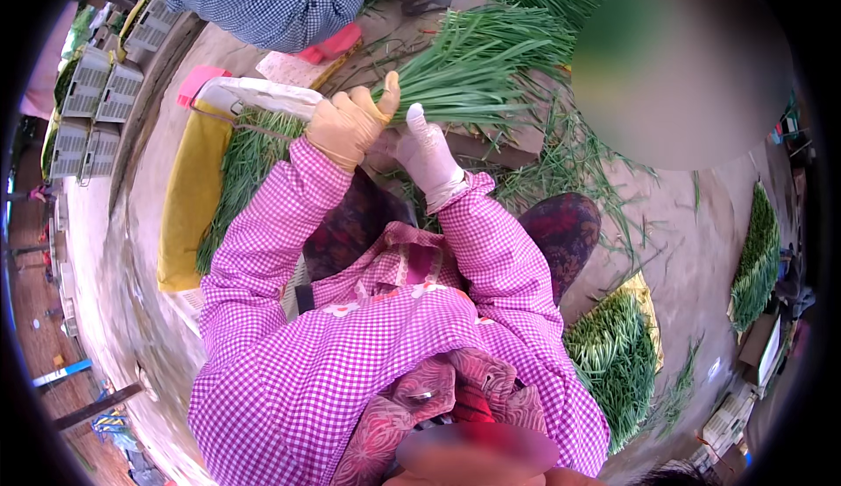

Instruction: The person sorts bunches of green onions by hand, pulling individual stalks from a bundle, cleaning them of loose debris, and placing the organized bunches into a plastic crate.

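Note:
My left hand (pixel 349 124), in a tan glove, is closed with the thumb pointing up, at the near left edge of a pile of long green chives (pixel 473 70). Close to its right is my right hand (pixel 429 155), in a white glove, its fingers curled in and its thumb raised against the leaves. What the curled fingers hold, if anything, is hidden. The chives lie over a low block (pixel 504 146) in front of my knees, their leaves fanning away to the far right.
At my left stands a crate draped in yellow cloth (pixel 188 201), with more chives (pixel 254 170). A co-worker in a checked garment (pixel 258 0) sits at the far left. Chive heaps (pixel 613 359) lie near right; loose leaves litter the floor. Grey crates (pixel 88 83) stand far left.

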### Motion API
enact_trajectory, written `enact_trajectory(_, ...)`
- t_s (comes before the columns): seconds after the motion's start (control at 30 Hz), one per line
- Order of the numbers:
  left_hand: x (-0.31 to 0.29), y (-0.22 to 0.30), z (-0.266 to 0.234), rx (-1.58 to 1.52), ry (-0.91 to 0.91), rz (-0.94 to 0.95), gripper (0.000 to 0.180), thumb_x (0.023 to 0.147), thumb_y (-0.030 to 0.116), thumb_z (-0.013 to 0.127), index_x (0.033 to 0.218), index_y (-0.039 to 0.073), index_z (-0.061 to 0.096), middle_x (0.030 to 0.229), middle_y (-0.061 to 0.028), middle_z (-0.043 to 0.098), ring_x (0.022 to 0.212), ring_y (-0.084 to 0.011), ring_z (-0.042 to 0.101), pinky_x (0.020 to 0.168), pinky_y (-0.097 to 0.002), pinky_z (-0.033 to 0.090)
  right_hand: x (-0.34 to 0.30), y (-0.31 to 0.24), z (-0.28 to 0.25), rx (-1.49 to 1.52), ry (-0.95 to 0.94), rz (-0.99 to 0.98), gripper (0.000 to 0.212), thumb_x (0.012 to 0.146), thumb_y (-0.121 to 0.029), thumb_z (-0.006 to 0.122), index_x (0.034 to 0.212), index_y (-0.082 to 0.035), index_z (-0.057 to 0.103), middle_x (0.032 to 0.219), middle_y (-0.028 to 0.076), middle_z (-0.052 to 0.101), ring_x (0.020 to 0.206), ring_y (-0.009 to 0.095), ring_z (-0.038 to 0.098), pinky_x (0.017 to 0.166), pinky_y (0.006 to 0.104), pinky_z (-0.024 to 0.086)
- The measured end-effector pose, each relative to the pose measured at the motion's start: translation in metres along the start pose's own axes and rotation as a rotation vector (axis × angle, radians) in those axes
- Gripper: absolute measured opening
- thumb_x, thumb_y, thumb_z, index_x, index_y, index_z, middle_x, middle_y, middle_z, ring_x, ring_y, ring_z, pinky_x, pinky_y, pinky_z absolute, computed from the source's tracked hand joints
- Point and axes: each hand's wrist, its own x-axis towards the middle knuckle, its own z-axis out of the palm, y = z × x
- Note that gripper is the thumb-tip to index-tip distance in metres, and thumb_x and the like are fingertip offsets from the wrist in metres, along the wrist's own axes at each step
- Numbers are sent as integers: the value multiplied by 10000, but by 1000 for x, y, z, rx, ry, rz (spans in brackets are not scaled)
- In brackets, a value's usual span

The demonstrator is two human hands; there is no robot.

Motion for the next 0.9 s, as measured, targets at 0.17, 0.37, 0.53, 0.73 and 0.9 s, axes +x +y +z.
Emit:
enact_trajectory(0.17,5,54,-33,-285,-248,-77,619,795,185,592,1371,139,367,740,-27,454,612,-165,493,498,-299,395,6,-11,-22,344,257,-118,468,884,-335,592,1186,12,509,1115,155,582,1032,272,556,916,441,442)
enact_trajectory(0.37,-3,48,-28,-2194,-295,-927,851,756,401,745,1403,96,285,1190,-112,472,1043,-198,515,969,-344,412,-7,-47,-46,78,175,-241,408,843,-193,577,1181,30,520,1100,153,618,856,201,614,777,343,521)
enact_trajectory(0.53,3,88,-12,-2791,-362,-1154,776,779,180,745,1387,137,265,1216,-100,490,1076,-241,551,800,-376,553,-16,-47,-29,-111,17,-215,541,816,-206,596,1264,57,449,1179,188,577,902,210,597,843,336,486)
enact_trajectory(0.73,1,90,-31,-3040,-931,-976,497,792,118,718,1213,55,463,1052,-134,606,797,-285,674,599,-336,592,-35,-70,-28,-641,17,-90,454,824,-254,686,1173,6,557,1089,98,616,967,188,582,856,322,460)
enact_trajectory(0.9,-6,105,-26,-3017,-944,-1055,317,776,54,704,1048,-9,554,855,-152,661,733,-258,676,601,-353,574,-42,-89,-36,-1242,87,18,590,784,-471,659,1160,-28,561,1014,138,630,944,258,598,820,355,468)
